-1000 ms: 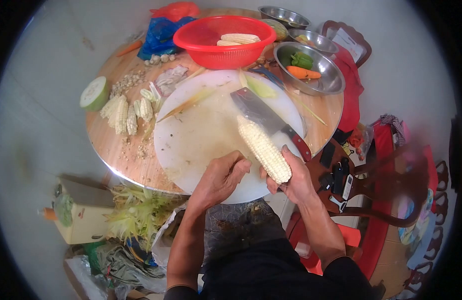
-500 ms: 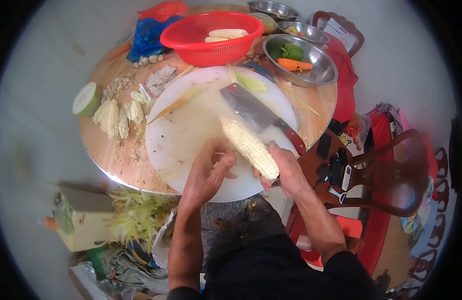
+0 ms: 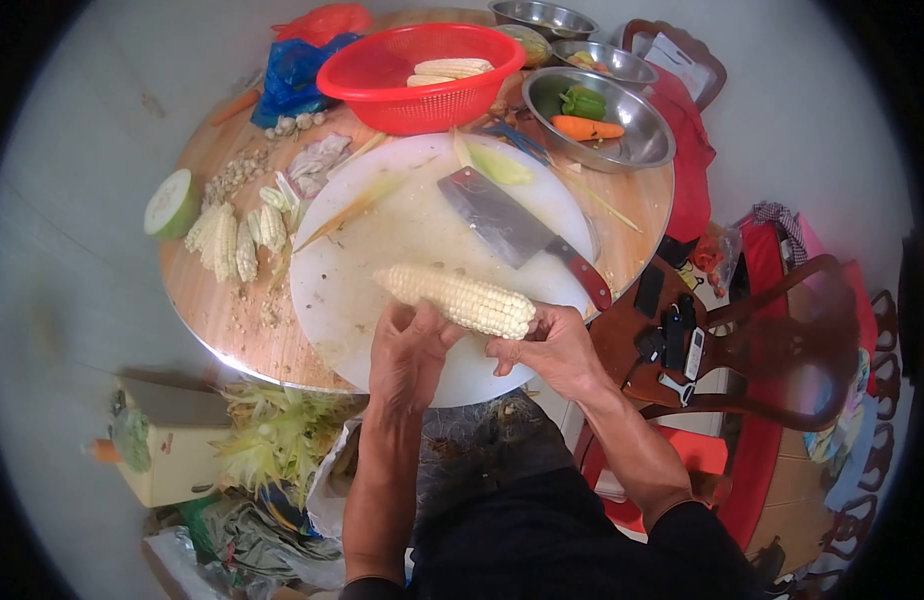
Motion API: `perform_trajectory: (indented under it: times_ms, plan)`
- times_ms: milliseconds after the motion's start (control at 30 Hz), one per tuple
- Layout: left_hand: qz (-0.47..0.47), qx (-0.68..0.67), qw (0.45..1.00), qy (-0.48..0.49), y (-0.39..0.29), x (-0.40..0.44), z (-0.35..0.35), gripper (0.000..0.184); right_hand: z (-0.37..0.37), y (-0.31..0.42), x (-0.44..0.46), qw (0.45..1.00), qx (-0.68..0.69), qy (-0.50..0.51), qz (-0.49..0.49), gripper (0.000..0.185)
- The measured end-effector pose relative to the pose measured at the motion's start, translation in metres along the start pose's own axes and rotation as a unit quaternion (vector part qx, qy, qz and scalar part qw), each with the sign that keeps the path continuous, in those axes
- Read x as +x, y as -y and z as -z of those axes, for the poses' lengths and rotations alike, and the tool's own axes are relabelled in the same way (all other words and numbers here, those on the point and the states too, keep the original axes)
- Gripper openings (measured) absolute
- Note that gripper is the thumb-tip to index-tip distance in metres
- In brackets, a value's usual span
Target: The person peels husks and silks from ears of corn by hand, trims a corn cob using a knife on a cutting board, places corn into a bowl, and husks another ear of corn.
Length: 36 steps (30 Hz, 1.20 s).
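A peeled ear of corn [image 3: 462,297] with pale kernels is held nearly level above the round white cutting board [image 3: 352,260]. My right hand [image 3: 557,345] grips its blunt right end between thumb and fingers. Closed against its near side, toward the tapered left end, is my left hand [image 3: 412,345]; some fingertips are hidden by the cob. Beyond the ear, a cleaver [image 3: 502,220] with a red-brown handle lies on the board, its handle reaching past the right edge. Pieces of husk [image 3: 497,165] rest near the board's far side.
A red colander [image 3: 422,105] with corn ears stands behind the board. To its right, a steel bowl [image 3: 642,130] holds a carrot and a green pepper. Smaller ears [image 3: 222,240], a cut melon [image 3: 172,205] and garlic lie left. Husks [image 3: 282,430] pile below the table edge.
The ear of corn has swung from a steep slant to nearly level, its tapered end moving left and down. My left hand has risen against it.
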<state>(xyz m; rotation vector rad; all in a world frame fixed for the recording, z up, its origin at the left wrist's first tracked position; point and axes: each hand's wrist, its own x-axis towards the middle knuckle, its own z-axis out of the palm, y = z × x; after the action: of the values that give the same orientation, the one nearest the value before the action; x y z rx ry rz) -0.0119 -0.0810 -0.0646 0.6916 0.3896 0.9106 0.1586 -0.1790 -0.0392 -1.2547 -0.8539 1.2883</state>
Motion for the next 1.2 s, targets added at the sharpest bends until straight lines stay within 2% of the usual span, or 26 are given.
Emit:
perform_trajectory:
  times_ms: [100, 167, 300, 367, 400, 467, 500, 600, 633, 667, 700, 733, 800, 833, 900, 933, 967, 1033, 1067, 1133, 1200]
  plan:
    - [0.004, -0.028, 0.999, 0.031, 0.002, -0.002, 0.006, 0.061, 0.002, 0.000, -0.001, 1.000, -0.009, -0.002, -0.027, 0.024]
    - [0.008, -0.057, 0.997, 0.053, 0.001, -0.004, 0.005, 0.063, 0.007, -0.011, -0.001, 0.999, -0.017, 0.001, 0.030, 0.014]
    - [0.000, -0.098, 0.994, 0.043, 0.001, -0.005, 0.008, 0.066, 0.034, -0.009, -0.004, 0.995, -0.027, 0.008, 0.100, 0.009]
    - [-0.008, -0.113, 0.993, 0.044, -0.002, -0.007, 0.012, 0.070, 0.045, 0.002, -0.007, 0.969, 0.163, -0.005, 0.185, 0.008]
    - [0.002, -0.118, 0.992, 0.053, -0.006, -0.008, 0.011, 0.073, 0.048, 0.009, -0.008, 0.969, 0.164, -0.001, 0.186, 0.008]
    - [0.011, -0.123, 0.990, 0.063, -0.010, -0.008, 0.006, 0.076, 0.051, 0.020, -0.011, 0.991, -0.041, -0.042, 0.117, 0.013]
    - [-0.004, -0.123, 0.989, 0.077, -0.009, -0.008, 0.001, 0.078, 0.045, 0.019, -0.009, 0.991, -0.043, -0.041, 0.119, 0.013]
    - [-0.032, -0.119, 0.989, 0.078, -0.002, -0.007, -0.007, 0.077, 0.021, 0.005, -0.002, 0.954, -0.233, -0.023, 0.187, 0.039]
    - [-0.041, -0.116, 0.990, 0.065, 0.000, -0.007, -0.008, 0.075, 0.017, 0.008, -0.001, 0.954, -0.234, -0.021, 0.188, 0.039]
    - [-0.044, -0.116, 0.990, 0.064, 0.002, -0.006, -0.006, 0.075, 0.011, 0.016, -0.002, 0.936, -0.294, -0.038, 0.189, 0.035]
    - [-0.025, -0.128, 0.989, 0.070, 0.003, -0.006, -0.003, 0.066, 0.004, 0.022, -0.003, 0.915, -0.351, -0.053, 0.190, 0.032]
    - [-0.005, -0.140, 0.987, 0.076, 0.005, -0.005, 0.000, 0.058, -0.002, 0.027, -0.004, 0.915, -0.351, -0.050, 0.191, 0.032]
    - [-0.012, -0.130, 0.989, 0.073, 0.009, -0.007, 0.003, 0.054, -0.014, 0.034, -0.004, 0.865, -0.450, -0.050, 0.218, 0.031]
    - [-0.015, -0.122, 0.990, 0.070, 0.011, -0.008, 0.002, 0.050, -0.017, 0.032, -0.002, 0.864, -0.450, -0.049, 0.219, 0.031]
    - [-0.015, -0.091, 0.994, 0.059, 0.011, -0.009, -0.004, 0.051, -0.022, 0.022, 0.004, 0.811, -0.506, -0.037, 0.290, 0.029]
    - [-0.014, -0.060, 0.997, 0.046, 0.011, -0.010, -0.008, 0.051, -0.022, 0.013, 0.010, 0.799, -0.498, -0.066, 0.331, 0.025]
    - [-0.015, -0.061, 0.997, 0.047, 0.011, -0.011, -0.011, 0.051, -0.020, 0.010, 0.014, 0.798, -0.499, -0.065, 0.332, 0.025]
    - [-0.020, -0.018, 1.000, 0.015, 0.009, -0.012, -0.015, 0.054, -0.011, 0.011, 0.024, 0.789, -0.460, -0.057, 0.403, 0.024]
    - [-0.022, -0.019, 0.999, 0.014, 0.010, -0.012, -0.012, 0.054, -0.004, 0.011, 0.027, 0.789, -0.461, -0.056, 0.403, 0.024]
    - [-0.007, -0.031, 0.997, 0.075, 0.011, -0.013, -0.004, 0.056, 0.010, 0.012, 0.031, 0.886, -0.352, -0.148, 0.263, 0.024]
    - [0.013, -0.049, 0.996, 0.077, 0.010, -0.011, -0.003, 0.056, 0.006, 0.023, 0.032, 0.887, -0.344, -0.146, 0.272, 0.025]
